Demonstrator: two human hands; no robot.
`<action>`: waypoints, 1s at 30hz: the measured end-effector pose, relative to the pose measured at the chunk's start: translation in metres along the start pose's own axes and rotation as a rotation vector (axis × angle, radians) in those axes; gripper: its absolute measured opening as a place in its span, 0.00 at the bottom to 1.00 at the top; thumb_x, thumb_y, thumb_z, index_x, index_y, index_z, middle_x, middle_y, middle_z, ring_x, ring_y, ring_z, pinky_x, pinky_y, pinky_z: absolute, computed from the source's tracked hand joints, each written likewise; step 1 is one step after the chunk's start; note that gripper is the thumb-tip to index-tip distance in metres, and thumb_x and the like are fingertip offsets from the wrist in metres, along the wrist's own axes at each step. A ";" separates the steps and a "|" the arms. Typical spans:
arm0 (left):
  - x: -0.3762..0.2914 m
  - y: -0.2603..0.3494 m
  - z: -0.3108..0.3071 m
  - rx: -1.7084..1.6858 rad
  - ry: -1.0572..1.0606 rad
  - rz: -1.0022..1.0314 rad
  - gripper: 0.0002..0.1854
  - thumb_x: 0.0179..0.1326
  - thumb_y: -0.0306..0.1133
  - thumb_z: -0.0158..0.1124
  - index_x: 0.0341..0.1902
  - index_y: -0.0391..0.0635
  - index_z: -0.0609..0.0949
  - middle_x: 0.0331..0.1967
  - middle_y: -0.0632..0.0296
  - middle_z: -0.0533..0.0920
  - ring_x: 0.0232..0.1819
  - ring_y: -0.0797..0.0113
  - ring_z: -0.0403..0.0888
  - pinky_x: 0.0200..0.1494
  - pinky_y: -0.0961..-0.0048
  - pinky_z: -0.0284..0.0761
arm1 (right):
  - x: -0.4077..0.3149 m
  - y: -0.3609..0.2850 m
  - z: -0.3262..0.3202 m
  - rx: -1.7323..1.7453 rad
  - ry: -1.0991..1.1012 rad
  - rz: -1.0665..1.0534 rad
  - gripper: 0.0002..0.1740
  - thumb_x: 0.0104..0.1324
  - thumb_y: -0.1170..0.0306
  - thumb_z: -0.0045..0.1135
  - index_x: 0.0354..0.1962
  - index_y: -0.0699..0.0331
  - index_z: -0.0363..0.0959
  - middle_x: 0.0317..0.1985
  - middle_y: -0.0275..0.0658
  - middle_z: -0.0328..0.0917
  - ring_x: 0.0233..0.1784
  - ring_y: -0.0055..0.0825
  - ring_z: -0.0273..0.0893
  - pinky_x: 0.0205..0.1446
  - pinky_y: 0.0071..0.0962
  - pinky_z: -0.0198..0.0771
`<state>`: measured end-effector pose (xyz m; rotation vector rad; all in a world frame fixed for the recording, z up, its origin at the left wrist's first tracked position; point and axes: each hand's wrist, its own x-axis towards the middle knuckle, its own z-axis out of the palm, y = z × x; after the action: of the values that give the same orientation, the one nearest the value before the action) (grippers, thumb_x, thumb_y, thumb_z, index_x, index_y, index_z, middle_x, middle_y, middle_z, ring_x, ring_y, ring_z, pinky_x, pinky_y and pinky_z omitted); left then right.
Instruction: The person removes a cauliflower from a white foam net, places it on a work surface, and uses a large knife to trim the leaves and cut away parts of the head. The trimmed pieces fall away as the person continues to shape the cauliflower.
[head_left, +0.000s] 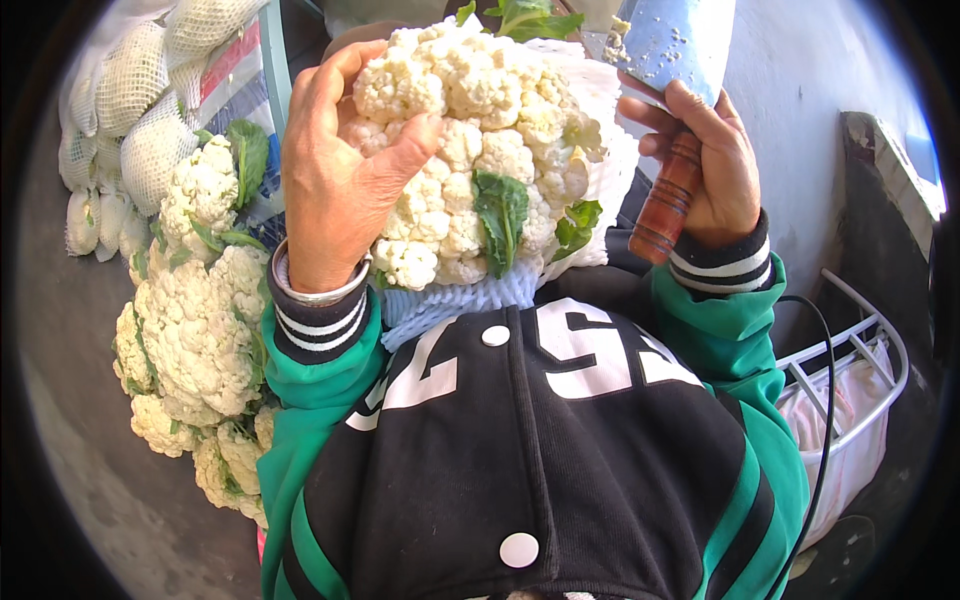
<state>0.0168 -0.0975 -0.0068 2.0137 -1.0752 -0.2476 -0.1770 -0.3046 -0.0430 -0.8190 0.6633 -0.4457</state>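
A large head of cauliflower (450, 172) is in front of my chest, its curds facing me and a few green leaves still on it. My left hand (345, 165) grips it from the left, thumb spread across the florets. To its right, my right hand (716, 157) holds a cleaver by its ringed brown wooden handle (667, 199). The wide metal blade (679, 45) points upward, with pale crumbs stuck to it, apart from the cauliflower. White foam netting (607, 142) shows behind the head's right side, and bluish netting (465, 300) lies below it.
On my left, several cauliflower heads (199, 337) are piled up. Beyond them are net-wrapped heads (131, 82) near a pale green metal frame (276, 67). To my right stand a white rack (892, 360) with a cloth lining and a low ledge (892, 165); a black cable (831, 390) hangs beside my sleeve.
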 end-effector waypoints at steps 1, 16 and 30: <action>0.000 0.000 0.000 0.011 0.020 0.036 0.28 0.53 0.41 0.75 0.55 0.42 0.76 0.43 0.57 0.74 0.44 0.63 0.76 0.51 0.67 0.73 | -0.002 0.001 0.000 0.001 0.007 0.018 0.12 0.70 0.73 0.49 0.50 0.68 0.66 0.46 0.51 0.82 0.45 0.36 0.85 0.41 0.26 0.81; -0.026 -0.008 -0.004 -0.276 0.133 -0.133 0.31 0.49 0.33 0.72 0.57 0.39 0.72 0.52 0.60 0.71 0.53 0.68 0.71 0.60 0.68 0.68 | -0.036 0.021 0.012 0.170 -0.012 0.131 0.22 0.69 0.73 0.50 0.59 0.68 0.60 0.52 0.54 0.78 0.54 0.41 0.81 0.59 0.36 0.77; -0.031 -0.007 -0.004 -0.311 0.149 -0.129 0.31 0.50 0.32 0.72 0.58 0.40 0.71 0.52 0.60 0.71 0.54 0.68 0.71 0.60 0.69 0.67 | -0.043 0.027 0.022 0.159 -0.015 0.023 0.19 0.69 0.74 0.54 0.57 0.65 0.64 0.49 0.44 0.80 0.51 0.36 0.81 0.57 0.36 0.76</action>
<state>0.0042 -0.0688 -0.0154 1.7910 -0.7638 -0.3068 -0.1898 -0.2509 -0.0377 -0.6628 0.6147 -0.4653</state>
